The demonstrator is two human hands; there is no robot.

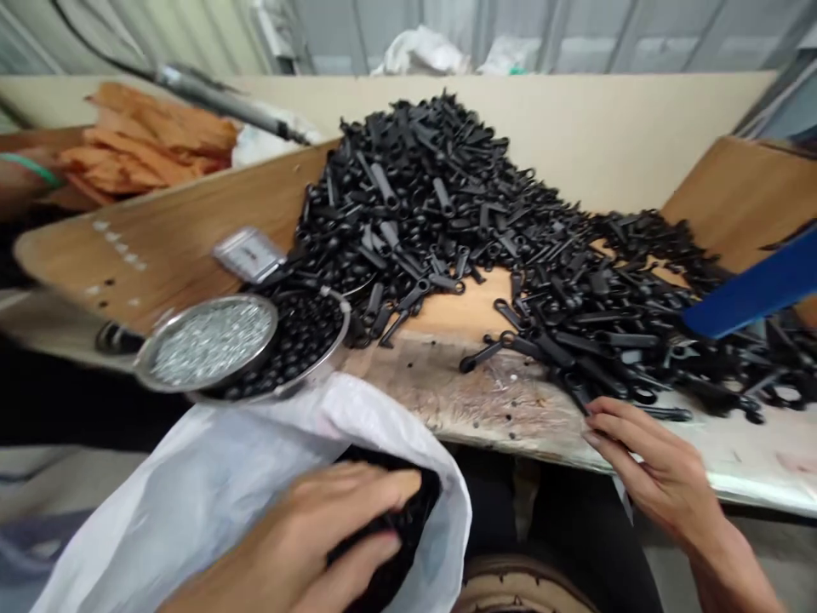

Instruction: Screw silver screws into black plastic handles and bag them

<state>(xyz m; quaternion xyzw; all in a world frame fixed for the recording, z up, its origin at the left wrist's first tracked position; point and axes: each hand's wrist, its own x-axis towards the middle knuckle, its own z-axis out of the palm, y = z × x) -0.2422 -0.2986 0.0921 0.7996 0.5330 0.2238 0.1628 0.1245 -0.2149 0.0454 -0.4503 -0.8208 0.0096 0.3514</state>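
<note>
My right hand [651, 468] is at the front edge of the bench, thumb and fingertips closed on the end of a black plastic lever [578, 393] at the edge of a spread of similar pieces. My left hand [332, 528], slightly blurred, reaches over the mouth of a white woven sack [440, 443]. Its thumb and forefinger are apart, with black parts in the sack beneath them; no piece shows in its grasp. A large pile of black plastic levers [414, 187] rises behind, spreading to the right across the bench.
A steel bowl of small silvery pins [214, 340] rests on a bowl of black knobs [299, 340]. A clear-lidded box [248, 254] leans on a wooden divider [159, 230]. A powered screwdriver [223, 102] hangs near orange cloth [146, 140]. A blue bar [753, 281] juts in at right.
</note>
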